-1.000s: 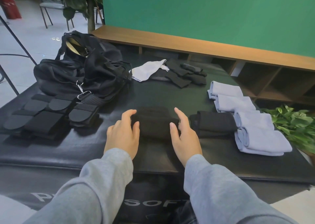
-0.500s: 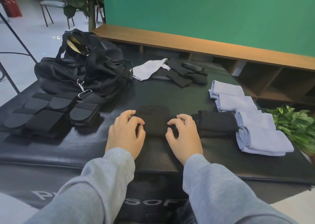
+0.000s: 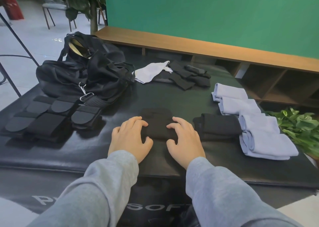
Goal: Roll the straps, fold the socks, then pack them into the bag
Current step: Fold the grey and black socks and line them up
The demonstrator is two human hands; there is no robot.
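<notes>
A black sock (image 3: 158, 123) lies folded on the black mat (image 3: 172, 97) in front of me. My left hand (image 3: 129, 137) grips its left edge with curled fingers and my right hand (image 3: 186, 138) grips its right edge the same way. To the right lie another folded black sock (image 3: 219, 125) and a row of folded light-blue socks (image 3: 259, 123). Rolled black straps (image 3: 48, 118) sit at the left, in front of the black bag (image 3: 82, 74), whose top gapes open.
Loose black socks (image 3: 186, 76) and a white sock (image 3: 150, 71) lie at the mat's far side. A low wooden bench (image 3: 189, 45) runs behind, under a green wall. A potted plant (image 3: 300, 126) stands off the mat's right edge.
Both hands went from flat beside the sock with straight fingers to curled fingers gripping its edges. The sock looks more compact.
</notes>
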